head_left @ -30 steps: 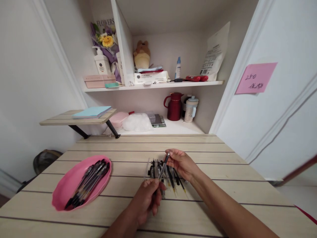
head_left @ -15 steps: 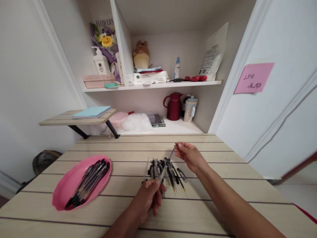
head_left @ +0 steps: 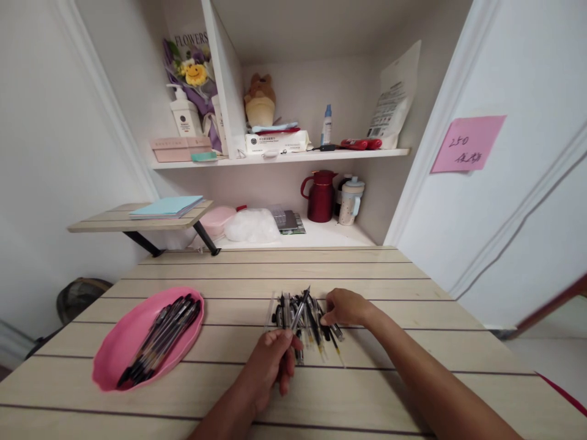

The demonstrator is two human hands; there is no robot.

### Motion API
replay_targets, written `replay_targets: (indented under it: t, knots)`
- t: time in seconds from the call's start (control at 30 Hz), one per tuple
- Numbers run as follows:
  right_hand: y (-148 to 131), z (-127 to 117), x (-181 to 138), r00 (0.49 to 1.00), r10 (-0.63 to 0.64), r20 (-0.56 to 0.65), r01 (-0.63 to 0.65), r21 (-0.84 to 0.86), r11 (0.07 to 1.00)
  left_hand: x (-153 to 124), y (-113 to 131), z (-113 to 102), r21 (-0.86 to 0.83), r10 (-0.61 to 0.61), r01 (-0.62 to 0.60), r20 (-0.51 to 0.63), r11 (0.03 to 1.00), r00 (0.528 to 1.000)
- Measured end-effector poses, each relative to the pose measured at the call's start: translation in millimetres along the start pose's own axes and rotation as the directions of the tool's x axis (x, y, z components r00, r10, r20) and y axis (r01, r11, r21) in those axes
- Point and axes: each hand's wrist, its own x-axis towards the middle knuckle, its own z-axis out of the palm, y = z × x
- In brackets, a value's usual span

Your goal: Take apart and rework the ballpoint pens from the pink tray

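My left hand (head_left: 276, 360) is closed around the lower end of a clear-barrelled gel pen (head_left: 300, 308), whose dark uncapped tip points up and away. Behind and under it lies a loose pile of pen parts (head_left: 316, 330): clear barrels, black caps and refills with yellowish ends. At the right side of this pile my right hand (head_left: 343, 307) is lowered with its fingers bent together. The fingertips cover part of the pile, and what they pinch is hidden. Part of a pen cap (head_left: 338, 332) shows just below that hand.
A pink oval basket (head_left: 107, 351) on the left of the slatted table holds a bundle of black pens (head_left: 160, 339). Blue paper (head_left: 167, 206) lies on a small raised shelf (head_left: 101, 221). A red jug (head_left: 321, 195) and a cup (head_left: 351, 201) stand in the cabinet behind.
My right hand has moved down from the pen's upper end to the right side of the pile. The pen stays in my left hand, its dark tip now exposed.
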Motion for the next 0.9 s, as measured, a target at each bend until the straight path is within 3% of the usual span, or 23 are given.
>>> replay_targets:
  t: [0.23,0.4,0.47,0.57,0.67,0.77,0.9]
  knots:
    - [13,-1,9,0.998,-0.044,0.05,0.036,0.151,0.988,1,-2,0,0.032,-0.001,0.001,0.002,0.999,1.0]
    - [16,2,10,0.997,-0.064,-0.043,0.076,0.412,0.908,0,-1,1,0.034,-0.007,0.008,-0.009,0.999,1.0]
    - [9,0,6,0.994,-0.104,-0.014,0.092,0.598,0.796,0,-1,2,0.032,-0.004,0.004,-0.008,0.999,1.0]
    - [-8,1,-1,0.971,-0.232,0.059,0.054,0.889,0.454,0,-1,3,0.028,-0.006,0.006,-0.011,1.0,1.0]
    - [-23,7,-3,0.979,-0.203,0.023,0.021,0.977,0.212,1,-1,4,0.003,-0.007,0.007,-0.014,1.0,1.0]
    - [-29,13,0,0.99,-0.142,-0.01,0.025,0.994,0.105,3,-2,5,-0.076,0.031,-0.037,-0.072,0.996,0.997]
    - [-28,13,2,0.995,-0.09,-0.032,0.037,0.998,0.053,8,-3,3,-0.055,0.067,-0.082,-0.238,0.995,0.969]
